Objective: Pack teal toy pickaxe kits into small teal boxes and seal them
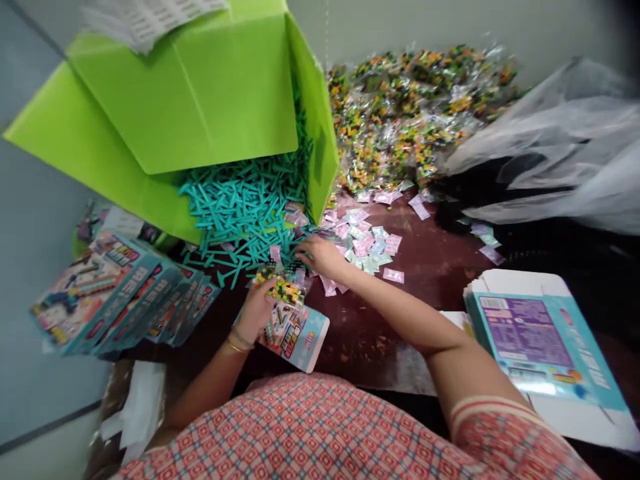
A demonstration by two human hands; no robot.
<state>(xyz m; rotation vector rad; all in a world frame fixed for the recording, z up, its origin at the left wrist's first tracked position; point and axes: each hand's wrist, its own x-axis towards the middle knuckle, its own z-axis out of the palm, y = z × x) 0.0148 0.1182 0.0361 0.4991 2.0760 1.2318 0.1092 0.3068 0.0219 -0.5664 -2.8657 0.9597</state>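
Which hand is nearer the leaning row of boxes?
Left: the left hand is right of the boxes; the right hand is farther right, by the turquoise pieces.

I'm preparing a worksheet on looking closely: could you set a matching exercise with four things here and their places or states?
Column one:
1. Flat cartons
2. Left hand
3. Teal sticks
4. Upright printed boxes

Column two:
A. Heaped at the mouth of the green container
B. In a leaning row at the person's left
C. Stacked at the person's right
D. Holding a packet

Pairs: 1-C, 2-D, 3-A, 4-B
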